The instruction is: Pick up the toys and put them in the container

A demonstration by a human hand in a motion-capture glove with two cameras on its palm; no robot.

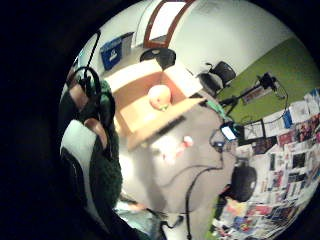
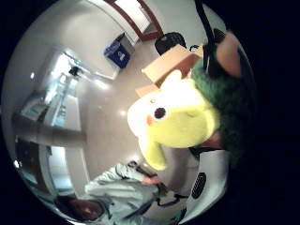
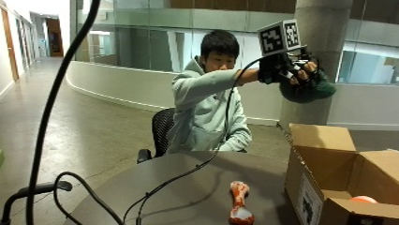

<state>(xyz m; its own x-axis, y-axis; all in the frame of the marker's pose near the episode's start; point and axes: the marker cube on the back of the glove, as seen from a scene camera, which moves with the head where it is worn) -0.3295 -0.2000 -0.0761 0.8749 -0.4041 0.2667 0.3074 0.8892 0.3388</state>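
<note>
In the outside view my gloved right hand (image 3: 282, 69) is raised high and grips a dark green plush toy (image 3: 310, 90), which hangs in the air above the far side of the open cardboard box (image 3: 321, 157). The thumb side palm view shows the plush's yellow face (image 2: 173, 117) and green body (image 2: 230, 110) close to the palm, with the box (image 2: 171, 63) beyond. An orange round toy (image 3: 363, 199) lies inside the box, also seen as the peach toy (image 1: 160, 96). An orange and white toy (image 3: 239, 205) lies on the round grey table (image 3: 181, 187) beside the box.
A black cable (image 3: 187, 176) runs from the hand down across the table. A black stand (image 3: 37, 190) and thick cable rise at the table's left. The person sits on a black office chair (image 3: 159, 129) behind the table. A concrete pillar (image 3: 318, 23) stands behind.
</note>
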